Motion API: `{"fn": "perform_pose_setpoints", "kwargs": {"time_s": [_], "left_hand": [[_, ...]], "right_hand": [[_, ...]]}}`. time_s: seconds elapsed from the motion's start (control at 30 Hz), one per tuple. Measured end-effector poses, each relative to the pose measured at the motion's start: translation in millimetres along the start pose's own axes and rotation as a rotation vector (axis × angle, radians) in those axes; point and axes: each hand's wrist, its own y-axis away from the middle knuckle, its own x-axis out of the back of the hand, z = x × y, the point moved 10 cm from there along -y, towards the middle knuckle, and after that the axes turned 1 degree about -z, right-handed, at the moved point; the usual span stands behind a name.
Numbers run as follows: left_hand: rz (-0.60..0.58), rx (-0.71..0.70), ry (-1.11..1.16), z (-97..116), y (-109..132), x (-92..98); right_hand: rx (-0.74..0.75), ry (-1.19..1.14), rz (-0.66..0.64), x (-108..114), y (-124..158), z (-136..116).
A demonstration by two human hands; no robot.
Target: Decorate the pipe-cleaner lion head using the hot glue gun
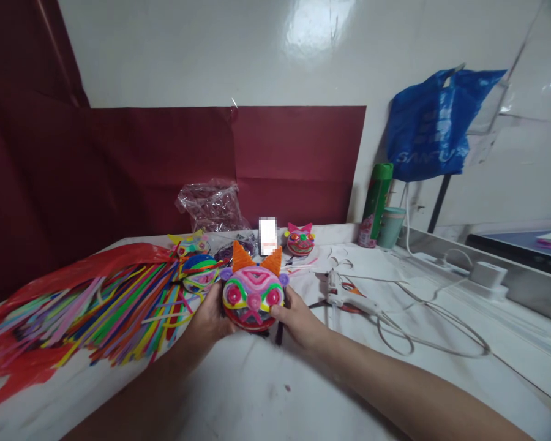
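Observation:
Between both hands is a colourful pipe-cleaner animal mask (253,288), pink with orange pointed ears, round pink eyes and a red lower rim, its face turned toward me. My left hand (213,315) wraps round its left side, the fingers mostly hidden behind it. On the other side my right hand (298,317) grips the edge, thumb on the front by the right eye. Dark strands hang below the mask. Close by on the left lies a second pipe-cleaner face (199,272) in blue and yellow.
Many pipe cleaners (119,312) lie on red plastic (133,252) at left. A glue gun (349,297) with a looping cord rests at right. Behind stand a pink pipe-cleaner face (300,240), clear plastic wrap (213,205), a green can (379,202), a cup (391,226) and a charger (487,275).

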Motion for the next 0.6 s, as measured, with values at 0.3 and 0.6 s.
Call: {"fn": "perform_pose_setpoints", "kwargs": {"time_s": [0.3, 0.6], "left_hand": [[0.064, -0.004, -0.035, 3.8, 3.4, -0.7], [-0.018, -0.038, 0.040, 3.1, 2.2, -13.4]], "right_hand": [[0.021, 0.008, -0.035, 1.0, 0.4, 1.2], [0.037, 0.063, -0.031, -2.6, 1.8, -6.5]]}}
